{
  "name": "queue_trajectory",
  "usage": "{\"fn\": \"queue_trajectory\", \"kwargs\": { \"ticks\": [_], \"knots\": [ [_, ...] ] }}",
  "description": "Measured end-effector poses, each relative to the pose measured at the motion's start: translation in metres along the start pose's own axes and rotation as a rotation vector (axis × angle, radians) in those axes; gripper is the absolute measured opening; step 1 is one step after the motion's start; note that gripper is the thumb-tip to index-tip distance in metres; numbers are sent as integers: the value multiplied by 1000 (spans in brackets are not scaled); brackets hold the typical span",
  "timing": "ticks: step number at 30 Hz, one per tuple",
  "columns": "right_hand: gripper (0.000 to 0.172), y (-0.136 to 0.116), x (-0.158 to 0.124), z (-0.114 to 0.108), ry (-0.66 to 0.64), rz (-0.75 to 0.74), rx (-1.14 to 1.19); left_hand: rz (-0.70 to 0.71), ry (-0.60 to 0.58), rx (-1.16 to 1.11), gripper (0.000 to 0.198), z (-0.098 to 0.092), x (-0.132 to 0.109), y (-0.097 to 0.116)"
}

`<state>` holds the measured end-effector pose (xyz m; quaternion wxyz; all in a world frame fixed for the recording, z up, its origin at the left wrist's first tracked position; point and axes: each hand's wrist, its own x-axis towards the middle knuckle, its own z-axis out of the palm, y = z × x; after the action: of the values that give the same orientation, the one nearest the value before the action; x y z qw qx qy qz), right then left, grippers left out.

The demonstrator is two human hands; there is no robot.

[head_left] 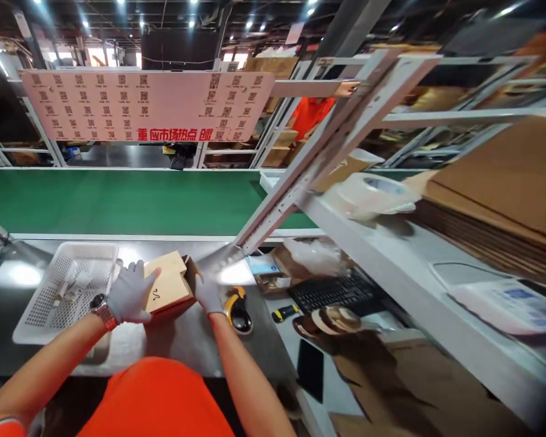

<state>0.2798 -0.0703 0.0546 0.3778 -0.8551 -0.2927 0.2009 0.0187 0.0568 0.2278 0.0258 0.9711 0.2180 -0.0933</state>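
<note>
A small cardboard box [166, 288] with a dark mark on its top flap sits tilted between my two gloved hands over the metal table. My left hand [130, 294], with a watch at the wrist, grips the left end, fingers spread and the thumb low on the near side. Round the right end, beside a raised side flap, my right hand [208, 293] holds the box; some of its fingers are hidden. To its right lies a yellow and black tape dispenser [238, 311]. Left of my left hand stands a white perforated basket [31, 315] with small packaged items inside.
A green conveyor belt [118, 200] runs behind the table [195, 352]. Right of me, a metal shelf [391, 267] carries tape rolls [368, 194] and stacked cardboard [505, 182]. Below are a keyboard [332, 291], a yellow-black cutter [285, 312] and a phone-like black slab [310, 369].
</note>
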Motion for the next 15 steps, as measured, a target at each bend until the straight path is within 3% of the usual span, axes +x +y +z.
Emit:
{"fn": "queue_trajectory", "kwargs": {
  "ticks": [4,11,15],
  "knots": [
    [44,-8,-8,1,-70,60,-19,-3,-97,-9,122,25,18,-6],
    [49,-15,-20,1,-107,75,-87,81,-60,-23,53,55,36,12],
    [47,-14,-15,-2,-100,50,-115,140,-161,-23,53,73,65,23]
  ]
}}
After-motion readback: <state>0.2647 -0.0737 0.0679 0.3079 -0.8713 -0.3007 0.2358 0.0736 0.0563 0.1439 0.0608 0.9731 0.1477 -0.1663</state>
